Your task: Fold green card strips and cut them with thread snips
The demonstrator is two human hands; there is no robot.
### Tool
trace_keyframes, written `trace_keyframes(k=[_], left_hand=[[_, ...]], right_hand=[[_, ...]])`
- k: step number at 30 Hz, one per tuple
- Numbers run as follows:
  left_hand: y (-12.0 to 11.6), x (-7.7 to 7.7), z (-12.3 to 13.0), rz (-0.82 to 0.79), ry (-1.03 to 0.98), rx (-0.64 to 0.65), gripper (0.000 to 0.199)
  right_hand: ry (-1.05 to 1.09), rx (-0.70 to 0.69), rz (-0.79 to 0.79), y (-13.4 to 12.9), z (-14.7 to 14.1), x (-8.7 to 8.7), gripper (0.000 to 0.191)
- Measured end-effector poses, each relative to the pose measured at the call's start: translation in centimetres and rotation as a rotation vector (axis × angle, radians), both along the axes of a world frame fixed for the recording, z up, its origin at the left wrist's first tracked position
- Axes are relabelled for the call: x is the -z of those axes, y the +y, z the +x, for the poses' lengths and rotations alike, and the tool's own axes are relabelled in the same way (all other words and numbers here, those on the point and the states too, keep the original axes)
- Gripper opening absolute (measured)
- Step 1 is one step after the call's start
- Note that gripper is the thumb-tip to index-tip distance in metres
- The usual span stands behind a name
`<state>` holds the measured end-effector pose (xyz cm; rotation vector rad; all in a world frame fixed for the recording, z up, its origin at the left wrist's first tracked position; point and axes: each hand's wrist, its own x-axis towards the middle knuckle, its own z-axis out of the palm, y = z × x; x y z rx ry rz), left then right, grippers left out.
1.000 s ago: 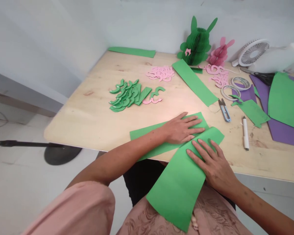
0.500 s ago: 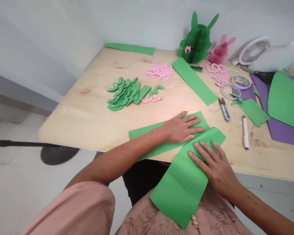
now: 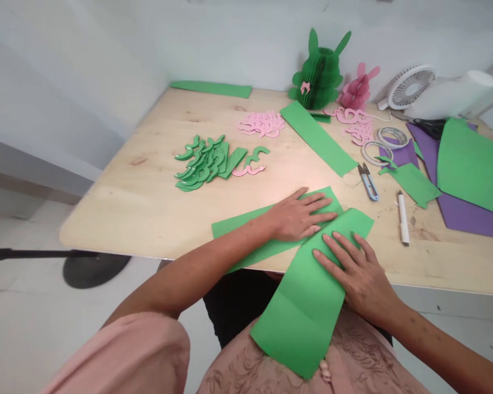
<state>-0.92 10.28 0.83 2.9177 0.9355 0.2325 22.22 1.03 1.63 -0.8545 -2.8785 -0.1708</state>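
Observation:
Two green paper strips overlap at the table's front edge. My left hand (image 3: 298, 216) lies flat, fingers spread, on the lower green paper strip (image 3: 230, 229). Across it slants the upper green paper strip (image 3: 299, 295), creased and hanging over the edge toward my lap. My right hand (image 3: 359, 268) rests on that upper strip with its fingers spread. Beyond my left hand are a pile of green cut-out paper pieces (image 3: 201, 164) and a pink curved piece (image 3: 248, 171). Blue-handled thread snips (image 3: 368, 183) and a white marker (image 3: 403, 219) lie past my right hand.
Green (image 3: 318, 76) and pink (image 3: 356, 90) paper rabbits stand by the wall near a white fan (image 3: 413, 87). Tape rolls (image 3: 377, 153), purple sheets (image 3: 456, 210) and green paper (image 3: 472, 167) lie at right. Pink cut-outs (image 3: 261, 124) and another green strip (image 3: 318, 137) lie farther back.
The camera view has shifted slightly, moving the tabletop things a little leftward. Both hands keep nearly the same place on the paper, and the upper strip looks slightly flatter near the fingers.

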Motion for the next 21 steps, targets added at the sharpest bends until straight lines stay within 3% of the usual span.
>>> trace_keyframes(k=[11,21], left_hand=[[0.2,-0.2,0.1,0.025,0.040,0.013,0.046],[2.2,-0.4,1.2,0.042,0.099,0.098,0.047]], right_hand=[[0.058,-0.022,-0.028,-0.4,0.0,-0.4,0.048],[0.165,-0.028,-0.031,-1.3,-1.8,0.0,0.047]])
